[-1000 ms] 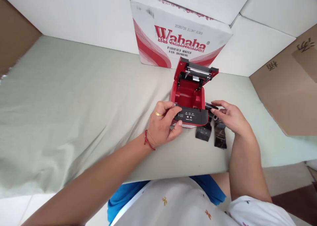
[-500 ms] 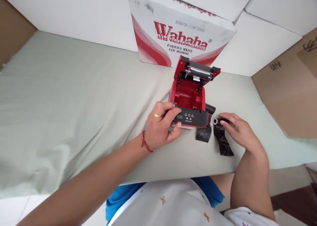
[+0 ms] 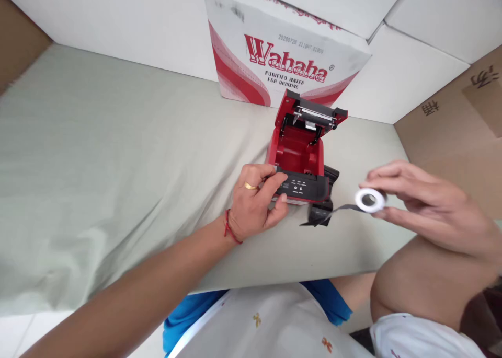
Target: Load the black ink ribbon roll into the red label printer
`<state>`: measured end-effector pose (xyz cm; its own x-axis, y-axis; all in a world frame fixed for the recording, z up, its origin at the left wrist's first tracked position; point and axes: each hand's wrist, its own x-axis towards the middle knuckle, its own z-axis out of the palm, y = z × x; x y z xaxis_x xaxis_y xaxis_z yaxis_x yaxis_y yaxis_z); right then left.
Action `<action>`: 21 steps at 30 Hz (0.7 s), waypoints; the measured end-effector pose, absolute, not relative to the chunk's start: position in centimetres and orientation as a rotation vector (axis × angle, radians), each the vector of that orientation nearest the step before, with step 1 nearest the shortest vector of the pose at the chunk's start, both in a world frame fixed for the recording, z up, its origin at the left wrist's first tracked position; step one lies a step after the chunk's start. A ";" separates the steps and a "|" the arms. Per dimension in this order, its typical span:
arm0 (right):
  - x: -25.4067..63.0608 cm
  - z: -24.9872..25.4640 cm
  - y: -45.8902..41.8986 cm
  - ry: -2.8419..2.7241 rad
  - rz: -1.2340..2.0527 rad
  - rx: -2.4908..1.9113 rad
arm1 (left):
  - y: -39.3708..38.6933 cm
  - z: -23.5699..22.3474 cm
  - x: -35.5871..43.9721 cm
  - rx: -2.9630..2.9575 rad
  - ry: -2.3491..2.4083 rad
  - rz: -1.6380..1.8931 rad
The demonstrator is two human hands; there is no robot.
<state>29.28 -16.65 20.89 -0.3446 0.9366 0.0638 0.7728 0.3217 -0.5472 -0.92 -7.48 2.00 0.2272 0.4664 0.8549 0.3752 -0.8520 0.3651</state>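
A small red printer (image 3: 298, 149) with its lid tipped open stands on the pale green table cloth (image 3: 117, 154). My left hand (image 3: 254, 204) grips the printer's black front panel (image 3: 304, 188) at its near left corner. Raised above the table on the right, my right hand (image 3: 423, 204) pinches a small white-cored roll (image 3: 368, 199) between thumb and fingers. A dark strip (image 3: 337, 210) trails from the roll toward a black piece (image 3: 319, 216) lying just in front of the printer.
A white and red Wahaha water carton (image 3: 282, 55) stands right behind the printer. White boxes (image 3: 419, 60) line the back. Brown cardboard (image 3: 455, 128) leans at the right, another brown panel (image 3: 19, 49) at the far left. The table's near edge runs just above my lap.
My right hand picked the roll up off the table and lifted it up and to the right, its dark strip unrolling behind. The left hand stayed on the printer.
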 end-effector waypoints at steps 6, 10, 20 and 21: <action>22.9 16.6 -10.4 -2.118 0.368 -1.671 | -8.1 2.8 -0.7 2.487 0.750 1.909; 19.8 14.9 -8.1 -2.185 0.133 -1.874 | -9.0 3.7 -0.3 2.599 0.567 1.895; 17.4 15.3 -5.6 -2.223 -0.013 -2.195 | -9.3 4.0 -0.4 2.612 0.494 1.786; 17.6 15.1 -5.7 -2.212 0.004 -2.177 | -9.3 4.0 -0.4 2.615 0.497 1.783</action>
<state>17.56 -5.67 15.09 -0.0152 0.9996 0.0253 0.9995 0.0159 -0.0283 -0.41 -9.28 4.04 0.3333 0.2186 0.9171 0.2879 -0.9499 0.1218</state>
